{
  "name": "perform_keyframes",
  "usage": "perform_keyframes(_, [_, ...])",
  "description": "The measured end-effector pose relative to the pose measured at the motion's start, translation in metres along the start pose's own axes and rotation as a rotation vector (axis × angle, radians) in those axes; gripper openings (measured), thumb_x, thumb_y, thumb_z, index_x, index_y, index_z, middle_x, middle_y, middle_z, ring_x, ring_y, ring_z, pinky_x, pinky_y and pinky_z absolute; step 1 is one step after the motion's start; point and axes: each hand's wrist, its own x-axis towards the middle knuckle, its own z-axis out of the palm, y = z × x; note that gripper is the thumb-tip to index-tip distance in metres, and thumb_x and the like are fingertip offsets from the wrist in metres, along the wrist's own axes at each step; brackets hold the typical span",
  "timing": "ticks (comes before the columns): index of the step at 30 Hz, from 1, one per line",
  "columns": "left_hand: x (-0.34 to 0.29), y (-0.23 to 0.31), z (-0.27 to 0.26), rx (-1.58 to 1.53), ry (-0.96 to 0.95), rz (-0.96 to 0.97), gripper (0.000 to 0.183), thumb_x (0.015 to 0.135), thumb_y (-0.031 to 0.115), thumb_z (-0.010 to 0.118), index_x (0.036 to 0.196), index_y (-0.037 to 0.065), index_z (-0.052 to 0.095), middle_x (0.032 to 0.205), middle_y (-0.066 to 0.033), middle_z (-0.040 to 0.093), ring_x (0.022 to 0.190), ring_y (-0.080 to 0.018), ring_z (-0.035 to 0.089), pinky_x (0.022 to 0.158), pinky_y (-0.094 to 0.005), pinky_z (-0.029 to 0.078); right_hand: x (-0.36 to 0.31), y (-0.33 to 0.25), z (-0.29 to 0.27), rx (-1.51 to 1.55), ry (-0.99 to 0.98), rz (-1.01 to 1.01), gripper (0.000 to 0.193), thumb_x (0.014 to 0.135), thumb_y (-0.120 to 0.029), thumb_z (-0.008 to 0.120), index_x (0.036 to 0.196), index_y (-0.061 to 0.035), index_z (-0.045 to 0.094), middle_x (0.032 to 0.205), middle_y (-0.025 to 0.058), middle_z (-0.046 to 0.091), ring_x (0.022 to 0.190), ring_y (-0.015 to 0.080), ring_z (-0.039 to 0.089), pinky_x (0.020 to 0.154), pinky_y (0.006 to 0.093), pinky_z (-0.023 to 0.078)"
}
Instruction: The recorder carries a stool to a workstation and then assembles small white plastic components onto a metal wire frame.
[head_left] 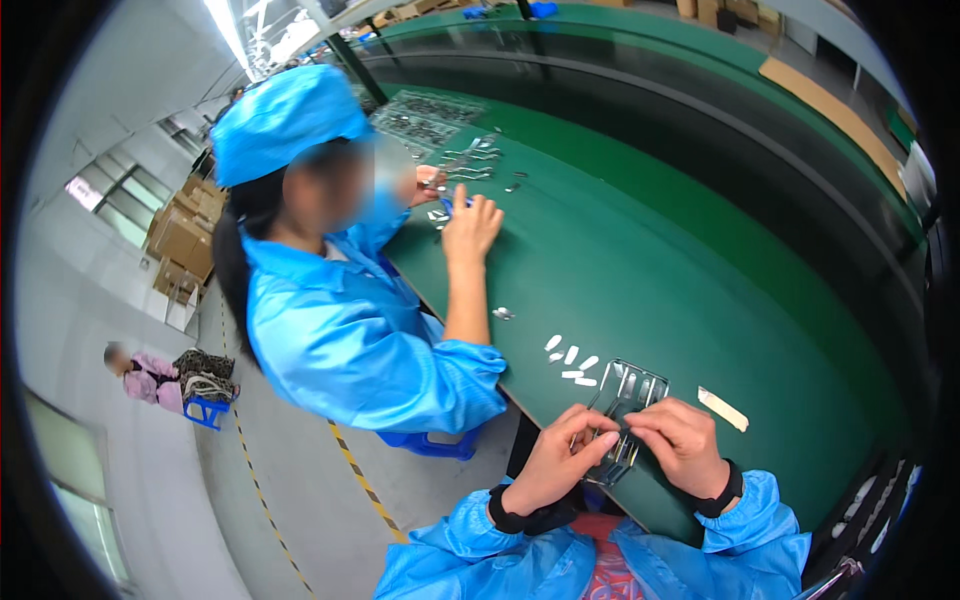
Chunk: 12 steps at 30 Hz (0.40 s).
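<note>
Over a clear plastic tray [655,378] with slots and slim metal pieces in it, my two hands almost meet. My left hand [562,452] is closed in a pinch, thumb against forefinger, at the tray's left side. Facing it, my right hand [685,448] pinches too, its fingertips a little apart from the left ones. Whatever small thing sits in either pinch is hidden by the fingers. Several small white pieces [571,355] lie just beyond the tray on the left. To the right rests a flat cream-coloured strip [724,410] with a slanted tip.
At my left a co-worker in a blue coat [330,330] handles small metal parts with a blue-handled tool [450,205]. Bent metal pieces [475,155] and filled clear trays [425,118] lie farther up the green table [620,260]. A dark belt [700,120] runs behind it.
</note>
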Motion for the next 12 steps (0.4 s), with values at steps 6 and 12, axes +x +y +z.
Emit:
perform_keyframes(6, [0.011, 0.042, 0.029, 0.031, -0.093, -0.090, 0.011, 0.092, 0.010, 0.058, 0.089, -0.001, 0.058, 0.092, -0.0036, 0.053, 0.066, -0.0056, 0.053, 0.055, -0.0188, 0.039, -0.005, -0.017, -0.042, 0.071, -0.037, 0.101, 0.020, 0.076, -0.001, 0.069, 0.096, 0.0002, 0.066, 0.082, 0.0090, 0.063, 0.071, 0.0243, 0.062, 0.061, 0.0338, 0.050])
perform_keyframes(12, [-0.014, 0.111, 0.073, 0.079, -0.124, -0.196, 0.010, 0.091, 0.009, 0.059, 0.088, 0.000, 0.059, 0.093, -0.0045, 0.053, 0.068, -0.0067, 0.052, 0.057, -0.0198, 0.038, -0.018, -0.066, -0.106, 0.134, -0.079, 0.185, 0.022, 0.075, -0.004, 0.071, 0.096, -0.0028, 0.065, 0.088, 0.0080, 0.064, 0.075, 0.0227, 0.063, 0.065, 0.0319, 0.052])
